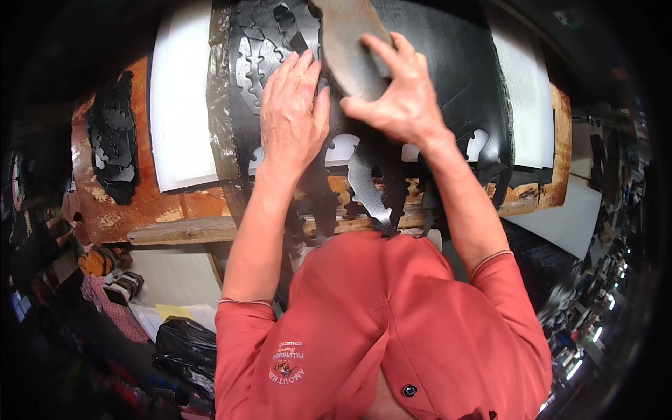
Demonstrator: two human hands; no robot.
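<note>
A large black sheet, leather-like and full of curved cut-outs, lies before me (455, 77). My left hand (294, 101) rests flat on it, fingers stretched out, beside cut shapes with notched edges (259, 66). My right hand (402, 91) is at the right edge and rounded near end of a brown-grey curved plate (350, 52). Its thumb and fingers are spread around that edge, and the grip is partly hidden. What lies beneath the plate cannot be seen. Notched remnants of the sheet (367, 185) hang over the near edge toward my body.
White boards (183, 105) (525, 91) show on both sides under the sheet. A worn brown tabletop (133, 210) has a wooden rail (185, 229) along its near edge. Black scraps (112, 140) lie at left. Below left are an orange roll (96, 262) and a black plastic bag (185, 350).
</note>
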